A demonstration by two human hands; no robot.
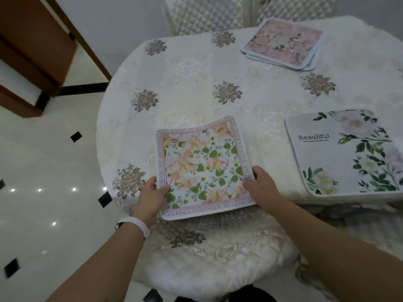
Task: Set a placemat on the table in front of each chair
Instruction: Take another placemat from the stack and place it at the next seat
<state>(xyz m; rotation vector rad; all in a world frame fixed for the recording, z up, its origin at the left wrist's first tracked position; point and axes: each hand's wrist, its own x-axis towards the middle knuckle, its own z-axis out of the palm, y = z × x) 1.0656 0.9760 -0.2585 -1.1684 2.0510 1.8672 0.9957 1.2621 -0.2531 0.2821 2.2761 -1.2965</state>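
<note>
A square placemat with orange flowers, green leaves and a lettered pink border lies at the near edge of the round table, its near side overhanging. My left hand grips its left near corner and my right hand grips its right near corner. A white placemat with the word "Beautiful" and green leaves lies flat to the right. At the far side a small stack of pink floral placemats rests in front of two quilted chairs.
The table wears a cream embroidered cloth with grey flower motifs. A cushioned chair seat sits just below the near edge. Glossy white floor with black diamond tiles spreads left. A brown wooden frame stands at far left.
</note>
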